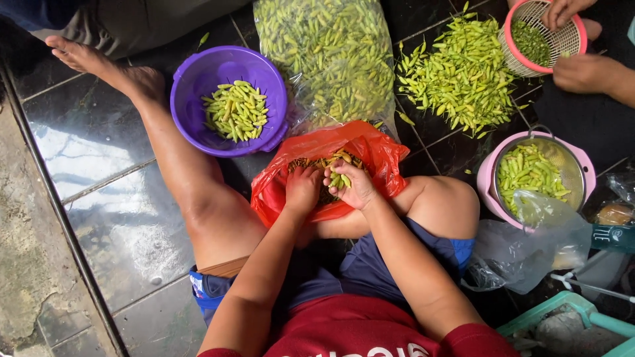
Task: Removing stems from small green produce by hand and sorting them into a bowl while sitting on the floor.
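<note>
Head view is showing a person sitting on a dark tiled floor (99,165) with both hands working inside a red bag (370,155) lying between the legs. The left hand (302,188) is resting in the bag, fingers curled down among the chilies; whether it is gripping any cannot be told. The right hand (354,185) is cupping a few green chilies (339,178), fingers partly closed around them. A purple bowl (198,86) of chilies is sitting just beyond the bag, beside a clear sack (331,53) of chilies. A loose chili pile (463,73) is lying further right, near a metal pot (536,173) inside a pink basin. Another person's hands are holding a pink basket (546,33) at top right.
</note>
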